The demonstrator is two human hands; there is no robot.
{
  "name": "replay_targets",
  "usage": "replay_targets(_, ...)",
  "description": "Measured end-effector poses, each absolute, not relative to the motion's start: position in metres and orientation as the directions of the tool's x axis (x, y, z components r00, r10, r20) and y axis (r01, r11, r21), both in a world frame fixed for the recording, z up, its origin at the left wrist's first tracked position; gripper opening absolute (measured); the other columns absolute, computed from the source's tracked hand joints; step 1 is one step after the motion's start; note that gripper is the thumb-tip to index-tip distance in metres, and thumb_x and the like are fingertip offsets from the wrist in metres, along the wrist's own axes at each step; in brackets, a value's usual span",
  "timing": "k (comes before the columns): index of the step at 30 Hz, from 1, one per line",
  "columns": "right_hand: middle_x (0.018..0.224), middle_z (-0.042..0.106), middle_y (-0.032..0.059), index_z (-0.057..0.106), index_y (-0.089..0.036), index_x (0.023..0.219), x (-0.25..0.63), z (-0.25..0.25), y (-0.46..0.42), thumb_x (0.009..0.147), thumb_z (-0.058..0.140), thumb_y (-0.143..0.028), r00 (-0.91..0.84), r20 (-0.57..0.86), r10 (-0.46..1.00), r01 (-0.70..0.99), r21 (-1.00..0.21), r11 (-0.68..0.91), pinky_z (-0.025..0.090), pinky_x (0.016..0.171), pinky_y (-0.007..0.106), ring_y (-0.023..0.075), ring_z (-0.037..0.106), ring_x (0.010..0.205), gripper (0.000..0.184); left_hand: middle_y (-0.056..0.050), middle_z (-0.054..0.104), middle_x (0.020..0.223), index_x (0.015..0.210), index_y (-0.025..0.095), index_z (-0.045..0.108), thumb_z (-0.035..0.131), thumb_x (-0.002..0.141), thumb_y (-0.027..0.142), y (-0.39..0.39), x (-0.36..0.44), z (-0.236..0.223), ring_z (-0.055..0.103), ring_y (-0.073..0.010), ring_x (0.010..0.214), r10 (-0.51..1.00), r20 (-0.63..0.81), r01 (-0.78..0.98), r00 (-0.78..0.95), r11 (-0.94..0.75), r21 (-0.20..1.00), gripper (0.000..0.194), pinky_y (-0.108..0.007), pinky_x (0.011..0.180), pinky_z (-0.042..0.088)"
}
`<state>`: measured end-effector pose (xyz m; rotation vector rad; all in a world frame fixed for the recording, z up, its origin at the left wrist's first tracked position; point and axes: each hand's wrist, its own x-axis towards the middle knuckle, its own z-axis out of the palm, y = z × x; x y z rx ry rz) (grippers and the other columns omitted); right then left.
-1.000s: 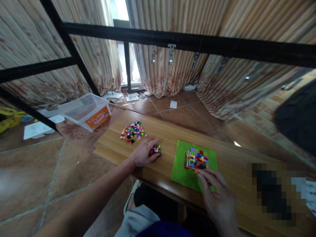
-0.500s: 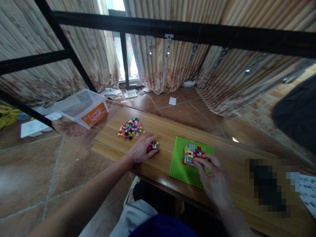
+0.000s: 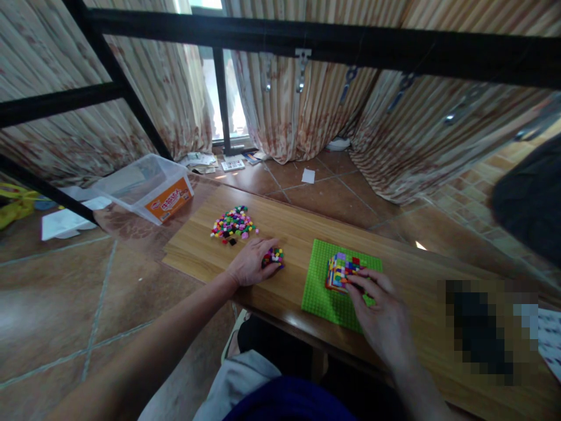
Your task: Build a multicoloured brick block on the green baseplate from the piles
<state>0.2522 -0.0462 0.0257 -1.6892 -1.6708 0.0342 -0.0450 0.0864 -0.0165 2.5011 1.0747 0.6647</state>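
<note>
My left hand (image 3: 250,263) rests on the wooden table, its thumb and fingers apart and curved around a small heap of coloured toy bricks (image 3: 276,256). At the right, a block-shaped build of multicoloured bricks (image 3: 338,270) stands on a green studded baseplate (image 3: 316,292). My right hand (image 3: 383,307) reaches over the plate from the right, with thumb and fingertips brought together at the build's top near side. Whatever lies between those fingertips is too small to make out. The hand covers the build's right part.
A larger pile of loose bricks (image 3: 234,223) lies farther back on the table (image 3: 284,219). Beyond its left end stands a clear plastic bin (image 3: 169,202) with an orange label. A blurred-out dark object (image 3: 480,333) is at the right. A black metal frame (image 3: 272,32) crosses above.
The view has shifted slightly. Both hands keep nearly the same places, the left by the small heap and the right at the build.
</note>
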Motion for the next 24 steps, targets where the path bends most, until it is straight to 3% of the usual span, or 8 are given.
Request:
replay_targets(7,0.111,0.07,0.0076,0.077,-0.025,0.097,0.249,0.018,-0.047,0.095,0.058,-0.038,0.106,0.561,0.821,0.904,-0.398,0.155,0.053,0.091,0.044,0.0225,0.063,0.104,0.023,-0.015,0.066,0.129,0.139,0.016,0.051,0.065,0.09,0.041,0.086,-0.045,-0.016,0.059,-0.0309,0.124,0.745,0.289,0.585,0.6,-0.656,0.476,0.056,-0.05,0.109,0.047)
replay_targets(17,0.113,0.07,0.0065,0.076,-0.026,0.094,0.248,0.013,-0.047,0.093,0.061,-0.035,0.113,0.593,0.797,0.89,-0.417,0.184,0.051,0.092,0.043,0.0213,0.063,0.103,0.017,-0.014,0.066,0.127,0.138,0.018,0.052,0.065,0.09,0.04,0.086,-0.045,-0.016,0.06,-0.0304,0.123,0.737,0.305,0.576,0.603,-0.667,0.472,0.055,-0.05,0.109,0.047)
replay_targets(24,0.12,0.067,0.0089,0.072,-0.024,0.093,0.247,0.018,-0.042,0.096,0.054,-0.04,0.081,0.526,0.846,0.897,-0.408,0.168,0.047,0.096,0.047,0.0239,0.058,0.109,0.024,-0.016,0.066,0.128,0.138,0.016,0.052,0.065,0.09,0.039,0.085,-0.044,-0.013,0.06,-0.0311,0.123,0.746,0.286,0.593,0.602,-0.657,0.466,0.056,-0.05,0.108,0.048)
